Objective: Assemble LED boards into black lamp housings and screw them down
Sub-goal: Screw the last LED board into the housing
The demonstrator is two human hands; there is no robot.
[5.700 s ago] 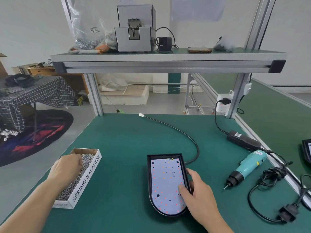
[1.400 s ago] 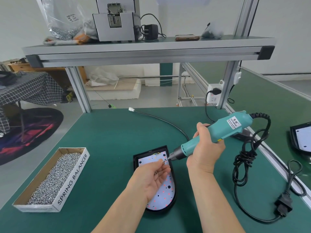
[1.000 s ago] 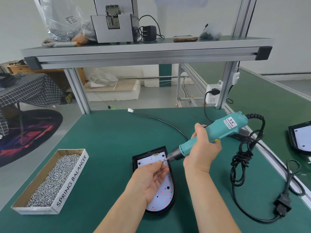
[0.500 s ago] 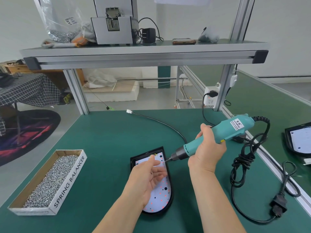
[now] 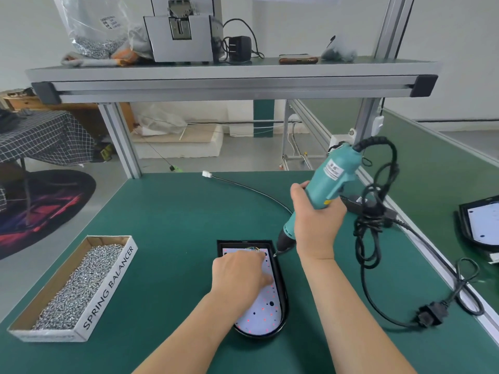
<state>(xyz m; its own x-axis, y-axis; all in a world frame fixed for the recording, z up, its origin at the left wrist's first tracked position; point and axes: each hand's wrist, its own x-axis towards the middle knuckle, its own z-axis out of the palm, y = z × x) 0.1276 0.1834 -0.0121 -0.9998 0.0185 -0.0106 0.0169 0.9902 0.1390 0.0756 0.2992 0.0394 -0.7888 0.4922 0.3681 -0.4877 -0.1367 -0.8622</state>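
One legible marking: "SPRING BALANCER".
The words run in black capitals along the white side wall of the cardboard box (image 5: 108, 288), which sits on the surface (image 5: 175, 225) well to the left of the left hand (image 5: 237, 273). A white label on the screwdriver (image 5: 333, 171), just above the right hand (image 5: 316, 225) gripping it, carries print too small to read, as does the clear bag (image 5: 91, 25) on the shelf (image 5: 243, 74).

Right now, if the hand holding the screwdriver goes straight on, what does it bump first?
Probably the far right corner of the LED board in the black housing; the screwdriver tip in the right hand looks almost there.
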